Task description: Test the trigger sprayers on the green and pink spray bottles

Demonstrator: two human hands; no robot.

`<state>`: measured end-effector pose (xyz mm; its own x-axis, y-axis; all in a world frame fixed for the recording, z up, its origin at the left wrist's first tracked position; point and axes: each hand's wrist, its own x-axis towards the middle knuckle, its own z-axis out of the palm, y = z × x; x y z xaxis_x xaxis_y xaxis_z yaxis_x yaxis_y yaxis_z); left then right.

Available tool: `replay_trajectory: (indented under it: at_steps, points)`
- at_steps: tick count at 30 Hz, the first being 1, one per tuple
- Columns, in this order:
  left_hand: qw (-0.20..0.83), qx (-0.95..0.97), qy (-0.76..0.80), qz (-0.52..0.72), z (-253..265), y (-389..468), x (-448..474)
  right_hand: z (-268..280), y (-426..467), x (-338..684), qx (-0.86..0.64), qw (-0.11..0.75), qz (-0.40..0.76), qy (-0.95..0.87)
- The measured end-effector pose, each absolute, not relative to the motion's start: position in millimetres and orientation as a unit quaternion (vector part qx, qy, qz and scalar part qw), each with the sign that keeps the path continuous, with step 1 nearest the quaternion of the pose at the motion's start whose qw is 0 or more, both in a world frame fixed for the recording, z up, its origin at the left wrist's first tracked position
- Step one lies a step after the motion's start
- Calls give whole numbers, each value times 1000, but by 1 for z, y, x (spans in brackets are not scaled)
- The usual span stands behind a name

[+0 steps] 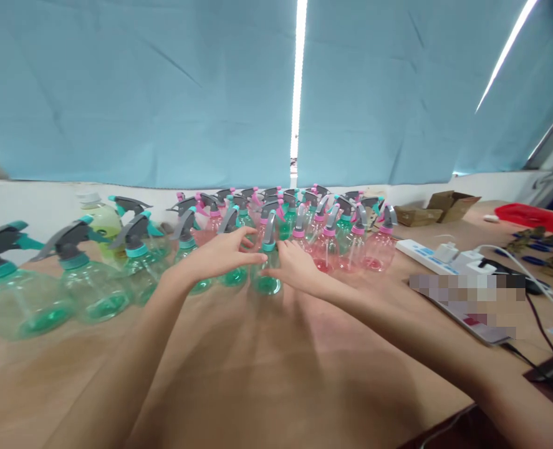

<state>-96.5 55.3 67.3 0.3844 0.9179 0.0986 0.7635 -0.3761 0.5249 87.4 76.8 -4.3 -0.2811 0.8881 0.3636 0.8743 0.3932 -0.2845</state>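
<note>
A clear green spray bottle (267,284) with a teal collar and grey trigger head stands upright at the front middle of the group. My right hand (299,267) is at its right side, with the thumb across the front of the bottle and the fingers by the neck. On the left, my left hand (227,252) has its fingers apart, and its thumb tip reaches the bottle's edge; whether it touches is unclear. Green spray bottles (96,290) form a line to the left. Pink spray bottles (325,249) stand close by on the right, with more rows behind.
A yellowish bottle with a white cap (103,218) stands behind the left row. To the right lie a power strip (426,257) with plugs and cables, a partly blurred flat device (463,312), cardboard boxes (451,204) and a red item (535,218). A blue curtain (187,93) hangs behind.
</note>
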Motion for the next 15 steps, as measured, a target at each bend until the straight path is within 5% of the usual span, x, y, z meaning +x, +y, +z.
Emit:
replay_trajectory:
  at_steps: [15]
  points:
    - [192,815,527,148,64,57,-100,10,94,70,-600,183,-22,-779]
